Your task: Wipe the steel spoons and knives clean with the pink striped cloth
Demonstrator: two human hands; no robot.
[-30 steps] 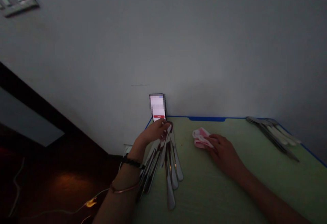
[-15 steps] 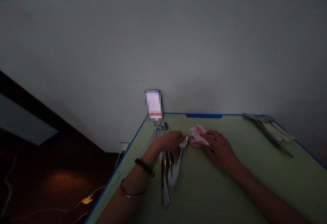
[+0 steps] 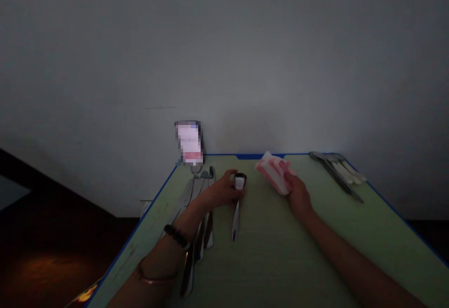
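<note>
spoon [image 3: 236,215] in left grip [image 3: 223,191], bowl [image 3: 240,183] uppermost, handle [image 3: 235,228] jutting below

The left hand [image 3: 224,192] holds a spoon [image 3: 237,210] near its bowl. Just to its right, apart from the spoon, the right hand [image 3: 300,196] grips a pink-and-white cloth [image 3: 274,173]. Metal cutlery [image 3: 199,249] lies around the left forearm; a lit phone [image 3: 190,142] stands beyond the left hand. Pale-handled pieces [image 3: 351,173] lie right of the right hand.
</note>
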